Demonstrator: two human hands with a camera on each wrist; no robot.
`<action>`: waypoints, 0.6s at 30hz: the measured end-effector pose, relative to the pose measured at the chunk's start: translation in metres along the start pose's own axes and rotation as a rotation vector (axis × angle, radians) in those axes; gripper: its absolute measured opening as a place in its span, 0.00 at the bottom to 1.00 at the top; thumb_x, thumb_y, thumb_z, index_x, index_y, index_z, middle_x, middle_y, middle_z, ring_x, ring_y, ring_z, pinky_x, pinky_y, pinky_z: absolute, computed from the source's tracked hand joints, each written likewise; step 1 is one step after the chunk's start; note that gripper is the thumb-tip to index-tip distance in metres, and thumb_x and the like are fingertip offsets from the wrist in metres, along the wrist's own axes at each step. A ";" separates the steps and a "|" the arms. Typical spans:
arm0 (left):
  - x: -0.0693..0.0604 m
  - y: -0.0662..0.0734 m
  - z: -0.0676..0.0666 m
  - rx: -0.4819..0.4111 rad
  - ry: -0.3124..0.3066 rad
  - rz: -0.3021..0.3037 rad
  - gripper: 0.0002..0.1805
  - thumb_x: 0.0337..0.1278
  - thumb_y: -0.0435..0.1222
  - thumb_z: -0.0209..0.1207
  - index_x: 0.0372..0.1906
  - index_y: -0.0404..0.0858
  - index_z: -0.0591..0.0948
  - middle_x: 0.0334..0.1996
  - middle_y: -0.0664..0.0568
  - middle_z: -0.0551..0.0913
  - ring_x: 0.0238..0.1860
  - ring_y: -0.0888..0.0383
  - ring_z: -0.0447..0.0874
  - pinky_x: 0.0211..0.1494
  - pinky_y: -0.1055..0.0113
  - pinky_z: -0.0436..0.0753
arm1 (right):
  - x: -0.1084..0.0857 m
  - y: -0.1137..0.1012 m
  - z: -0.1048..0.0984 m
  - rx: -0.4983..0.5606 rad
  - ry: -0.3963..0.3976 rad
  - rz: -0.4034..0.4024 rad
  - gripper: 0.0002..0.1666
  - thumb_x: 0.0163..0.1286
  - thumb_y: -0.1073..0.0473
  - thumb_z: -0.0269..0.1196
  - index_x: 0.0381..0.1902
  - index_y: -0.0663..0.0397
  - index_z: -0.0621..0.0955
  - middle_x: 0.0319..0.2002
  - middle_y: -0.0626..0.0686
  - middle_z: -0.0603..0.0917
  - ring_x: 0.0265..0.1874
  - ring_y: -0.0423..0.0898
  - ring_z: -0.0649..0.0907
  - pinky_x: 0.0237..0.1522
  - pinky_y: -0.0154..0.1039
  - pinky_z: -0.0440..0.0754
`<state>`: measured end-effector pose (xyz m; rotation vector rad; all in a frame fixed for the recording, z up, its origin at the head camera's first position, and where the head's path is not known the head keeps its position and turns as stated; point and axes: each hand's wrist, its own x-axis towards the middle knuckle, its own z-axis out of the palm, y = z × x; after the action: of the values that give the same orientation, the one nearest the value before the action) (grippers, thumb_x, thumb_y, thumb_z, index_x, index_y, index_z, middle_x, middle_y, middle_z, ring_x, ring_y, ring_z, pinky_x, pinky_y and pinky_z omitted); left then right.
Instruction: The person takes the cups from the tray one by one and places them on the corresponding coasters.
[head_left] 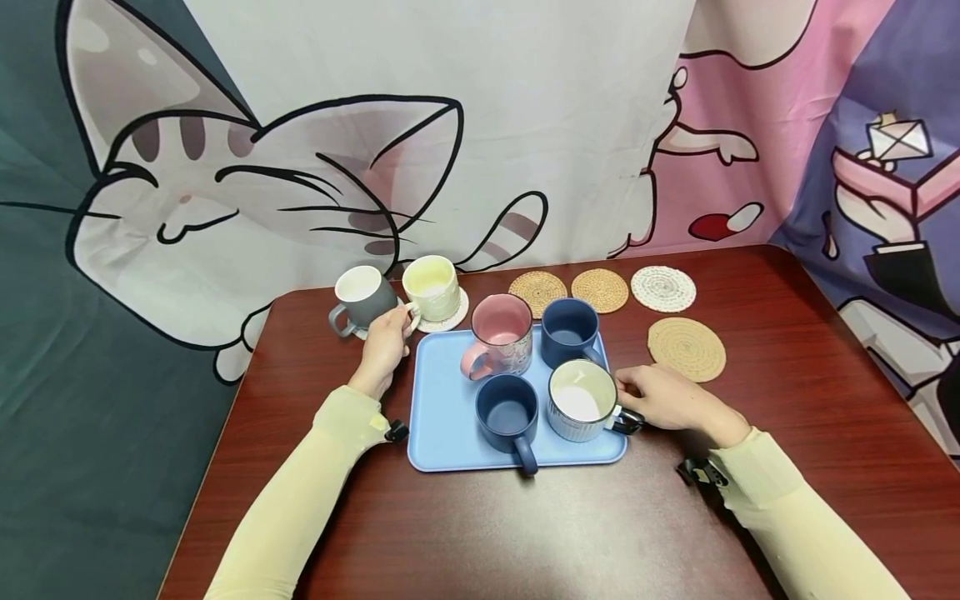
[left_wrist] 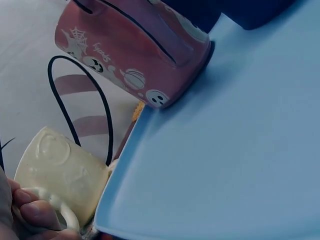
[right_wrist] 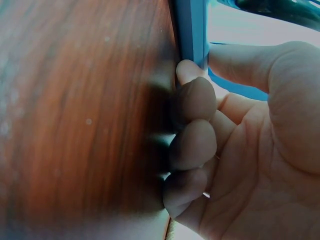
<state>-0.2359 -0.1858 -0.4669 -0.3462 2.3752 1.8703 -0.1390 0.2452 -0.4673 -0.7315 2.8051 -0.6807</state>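
My left hand (head_left: 384,350) holds the handle of a cream-yellow mug (head_left: 432,283), its fingers curled at the handle in the left wrist view. The mug is on a pale round coaster (head_left: 456,317). A grey and white mug (head_left: 365,302) stands just left of it. At the right side of a blue tray (head_left: 442,417), my right hand (head_left: 660,396) pinches the rim between thumb and finger. The tray bears a pink patterned mug (head_left: 506,333), two navy mugs (head_left: 507,417) and a white ribbed mug (head_left: 577,417) with a dark handle.
Two woven tan coasters (head_left: 537,292) and a white coaster (head_left: 663,289) lie along the back of the brown table (head_left: 525,533). A larger tan coaster (head_left: 686,348) lies beyond my right hand. A cartoon cloth (head_left: 585,150) hangs behind the table.
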 end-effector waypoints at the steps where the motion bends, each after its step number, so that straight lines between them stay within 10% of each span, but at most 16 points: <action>1: 0.000 -0.001 0.000 0.015 0.001 0.001 0.24 0.82 0.51 0.43 0.33 0.37 0.72 0.28 0.55 0.70 0.24 0.62 0.66 0.28 0.72 0.72 | 0.000 0.000 0.000 0.000 0.000 -0.001 0.19 0.70 0.60 0.62 0.21 0.39 0.70 0.17 0.36 0.63 0.20 0.34 0.67 0.26 0.32 0.62; 18: -0.005 -0.005 -0.007 0.075 0.021 0.088 0.22 0.80 0.50 0.47 0.40 0.37 0.80 0.30 0.58 0.82 0.25 0.62 0.70 0.28 0.71 0.70 | 0.001 0.001 0.001 -0.012 -0.006 0.006 0.18 0.70 0.61 0.62 0.22 0.39 0.70 0.17 0.35 0.63 0.19 0.34 0.67 0.27 0.32 0.63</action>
<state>-0.2294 -0.1930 -0.4688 -0.2605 2.5061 1.8151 -0.1400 0.2458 -0.4686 -0.7254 2.8075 -0.6605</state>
